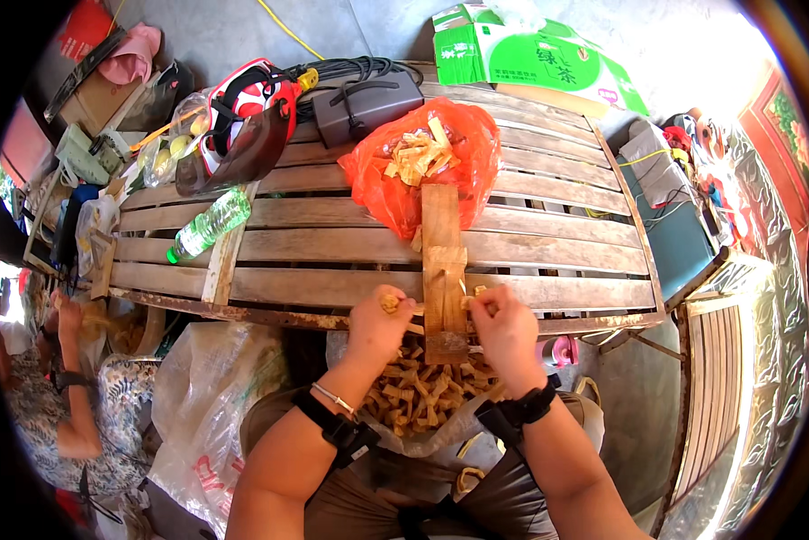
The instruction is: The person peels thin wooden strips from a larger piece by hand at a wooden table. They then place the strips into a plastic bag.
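A wooden board (pixel 444 290) with a raised block juts over the slatted table's near edge, between my hands. My left hand (pixel 382 322) pinches a small yellowish folded piece (pixel 389 303) close to the board's left side. On the other side, my right hand (pixel 503 325) has its fingers closed around a similar small piece (pixel 478 291), partly hidden by the fingers. Below the board, a pale plastic sack (pixel 438 442) between my knees holds many small yellowish-brown pieces (pixel 424 398). An orange-red plastic bag (pixel 370 179) with flat yellow strips (pixel 418 158) lies behind the board's far end.
On the slatted table (pixel 310 246) lie a green-labelled plastic bottle (pixel 210 225), a red and white visor helmet (pixel 242 128), a dark grey case (pixel 367 108) and coiled black cable. A flattened green carton (pixel 539 57) lies at the back. Another person (pixel 73 405) sits at the left beside a large plastic sack (pixel 208 405).
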A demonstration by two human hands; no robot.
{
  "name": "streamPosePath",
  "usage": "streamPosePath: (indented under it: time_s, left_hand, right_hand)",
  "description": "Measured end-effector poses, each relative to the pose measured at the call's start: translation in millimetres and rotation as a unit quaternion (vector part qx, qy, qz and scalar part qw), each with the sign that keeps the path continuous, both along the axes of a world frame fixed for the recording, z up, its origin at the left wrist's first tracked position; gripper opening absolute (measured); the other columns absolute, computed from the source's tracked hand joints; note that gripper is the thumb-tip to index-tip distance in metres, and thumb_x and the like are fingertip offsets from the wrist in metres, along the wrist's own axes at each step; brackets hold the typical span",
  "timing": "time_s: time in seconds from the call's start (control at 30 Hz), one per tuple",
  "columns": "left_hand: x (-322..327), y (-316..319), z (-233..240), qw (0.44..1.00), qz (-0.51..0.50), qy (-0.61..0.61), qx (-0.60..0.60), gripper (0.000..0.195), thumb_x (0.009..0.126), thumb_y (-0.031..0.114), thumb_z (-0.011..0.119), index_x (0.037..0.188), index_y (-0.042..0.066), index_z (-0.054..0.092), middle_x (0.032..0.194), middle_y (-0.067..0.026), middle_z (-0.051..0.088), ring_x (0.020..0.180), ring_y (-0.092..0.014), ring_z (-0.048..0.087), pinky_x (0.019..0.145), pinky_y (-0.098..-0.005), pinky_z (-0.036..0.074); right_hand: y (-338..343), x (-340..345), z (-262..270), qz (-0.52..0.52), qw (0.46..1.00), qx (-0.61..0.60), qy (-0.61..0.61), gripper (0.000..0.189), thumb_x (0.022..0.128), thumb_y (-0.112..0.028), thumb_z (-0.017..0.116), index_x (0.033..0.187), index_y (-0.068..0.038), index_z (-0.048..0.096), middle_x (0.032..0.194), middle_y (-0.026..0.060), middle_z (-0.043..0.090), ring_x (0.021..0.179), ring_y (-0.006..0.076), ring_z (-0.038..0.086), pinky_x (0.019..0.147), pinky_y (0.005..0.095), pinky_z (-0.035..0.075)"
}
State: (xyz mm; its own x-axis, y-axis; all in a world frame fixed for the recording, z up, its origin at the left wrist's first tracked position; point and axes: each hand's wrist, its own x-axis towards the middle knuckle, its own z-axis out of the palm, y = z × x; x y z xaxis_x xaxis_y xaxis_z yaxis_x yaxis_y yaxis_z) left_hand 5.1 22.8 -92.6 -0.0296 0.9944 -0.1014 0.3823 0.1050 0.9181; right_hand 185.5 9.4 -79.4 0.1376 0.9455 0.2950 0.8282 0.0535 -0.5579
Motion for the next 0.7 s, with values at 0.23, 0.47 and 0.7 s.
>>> streamPosePath:
  time_s: [0.23,0.47,0.7]
  left_hand:
    - [-8,-21,49,0.967,-0.059,-0.23,-0.089,0.02,0.09,0.016,0.055,0.095,-0.001,0.063,0.072,-0.0027,0.06,0.057,-0.009,0.051,0.053,-0.0247,0.044]
    - [8,-48,53,0.93,-0.161,-0.197,-0.264,0.018,0.086,0.018,0.061,0.082,0.001,0.064,0.065,-0.0025,0.06,0.059,-0.007,0.052,0.057,-0.0251,0.045]
    - [-14,-43,55,0.837,-0.43,-0.273,-0.203,0.03,0.085,0.025,0.064,0.11,0.007,0.065,0.077,-0.0001,0.062,0.068,-0.01,0.056,0.061,-0.0246,0.045]
  right_hand:
    - [-30,-5,27,0.14,0.963,-0.015,0.231,0.013,0.075,-0.004,0.073,0.079,-0.006,0.06,0.067,0.0053,0.059,0.056,0.0151,0.054,0.052,0.0264,0.043]
    - [-31,-6,40,0.422,0.892,0.134,0.095,0.015,0.073,-0.012,0.073,0.073,-0.01,0.057,0.063,0.0044,0.056,0.051,0.0235,0.055,0.045,0.0321,0.041]
    - [-32,4,20,0.275,0.929,-0.061,0.241,0.026,0.088,-0.017,0.06,0.066,-0.003,0.055,0.054,0.0102,0.048,0.045,0.0212,0.044,0.043,0.0304,0.036]
